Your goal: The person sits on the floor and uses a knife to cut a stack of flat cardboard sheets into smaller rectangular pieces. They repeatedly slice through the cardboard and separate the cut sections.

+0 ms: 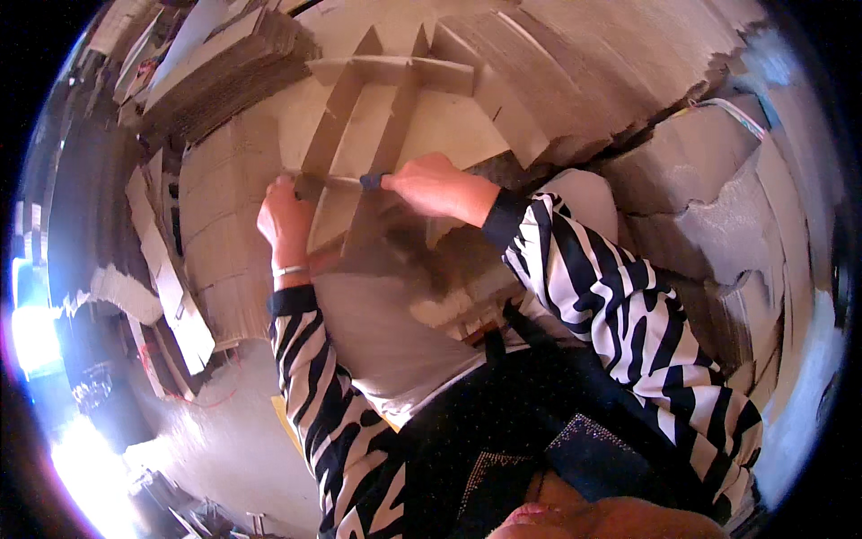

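Note:
In front of me stands a cardboard divider grid (329, 128), with two long upright strips crossed near the far end by another strip (440, 74). A cross strip (341, 182) spans the near part of the grid between my hands. My left hand (287, 218) is closed on its left end, fingers partly hidden. At the right end my right hand (437, 186) is closed in a pinch, with a dark blue covering (372, 181) at its fingertips. Both hands are level with each other, and the grid's near end lies above my lap.
Stacked cardboard sheets (224, 76) lie at the far left, with more bundled strips (224, 225) beside my left hand. Large cardboard stacks (575, 72) rise at the far right. Loose strips (171, 269) lean at the left, above a pale floor (242, 449).

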`<state>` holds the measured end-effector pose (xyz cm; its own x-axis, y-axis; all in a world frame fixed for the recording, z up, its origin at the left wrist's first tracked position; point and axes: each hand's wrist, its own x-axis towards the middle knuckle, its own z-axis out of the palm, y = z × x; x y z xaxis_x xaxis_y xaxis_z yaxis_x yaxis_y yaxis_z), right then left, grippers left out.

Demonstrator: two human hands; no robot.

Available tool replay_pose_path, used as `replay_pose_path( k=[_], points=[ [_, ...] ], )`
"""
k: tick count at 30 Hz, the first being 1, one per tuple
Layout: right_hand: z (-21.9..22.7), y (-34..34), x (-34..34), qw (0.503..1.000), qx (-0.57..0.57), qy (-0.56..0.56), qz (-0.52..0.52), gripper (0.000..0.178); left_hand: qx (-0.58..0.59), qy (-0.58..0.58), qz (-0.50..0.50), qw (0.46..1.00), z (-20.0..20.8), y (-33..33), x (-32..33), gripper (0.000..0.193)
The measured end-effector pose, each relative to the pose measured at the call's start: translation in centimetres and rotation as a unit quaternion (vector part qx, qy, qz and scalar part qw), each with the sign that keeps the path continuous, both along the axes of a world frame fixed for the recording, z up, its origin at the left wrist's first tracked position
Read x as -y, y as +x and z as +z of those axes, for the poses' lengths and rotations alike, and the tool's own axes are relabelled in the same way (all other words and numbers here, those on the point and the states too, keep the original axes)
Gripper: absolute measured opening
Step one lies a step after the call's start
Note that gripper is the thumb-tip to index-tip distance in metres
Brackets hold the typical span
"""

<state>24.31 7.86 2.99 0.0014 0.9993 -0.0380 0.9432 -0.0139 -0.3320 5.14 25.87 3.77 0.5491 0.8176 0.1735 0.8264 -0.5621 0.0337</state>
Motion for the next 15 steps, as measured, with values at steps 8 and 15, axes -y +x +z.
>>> replay_pose_path(
  k=[8,15],
  points=[
    [-1.5,13.5,7.1,0.916,0.234,0.08,-0.317,0.062,0.036,-0.012,-0.004,0.999,-0.3,5.9,0.2,0.038],
    [-0.4,18.4,5.9,0.922,0.176,0.182,-0.293,0.022,-0.007,-0.111,-0.03,0.993,-4.8,5.5,-5.4,0.027]
  ],
)
